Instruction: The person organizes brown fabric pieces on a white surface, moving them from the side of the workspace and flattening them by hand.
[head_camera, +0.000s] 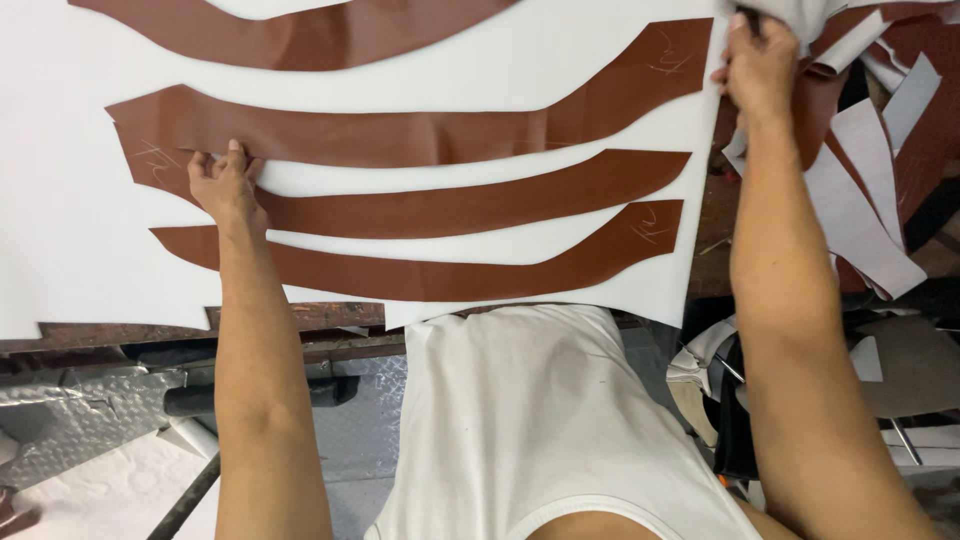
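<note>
Our left hand (226, 185) lies flat, fingers spread and pressing down on the left end of a long brown leather strip (450, 205), the 3rd of the cut pieces counted from the far edge; it pins the strip rather than gripping it. Our right hand (760, 65) reaches to the far right corner and is clenched around a bunched grey-white cloth or sheet edge (800, 15); we cannot tell exactly which of the 2 it is, since the hand hides most of the grasp.

Under the left hand, the strip runs rightward in a gentle curve and ends short of the sheet's right edge. Just beyond it lies a wider brown piece (400, 130) whose right end kicks up toward the right hand and bears faint chalk marks. Nearer to us lies another brown piece (450, 275), also chalk-marked at its right end. A 4th brown piece (300, 35) sits at the far edge, partly cut off by the frame. All 4 rest apart from one another on a white sheet (60, 200) that covers the worktop (330, 318), whose dark edge shows below the sheet.

To the right of the sheet, a loose heap of brown and pale grey offcuts (870, 170) lies beside our right forearm. Below, we see our white sleeveless top (520, 420) and embossed metal plating (70, 420) under the worktop.
</note>
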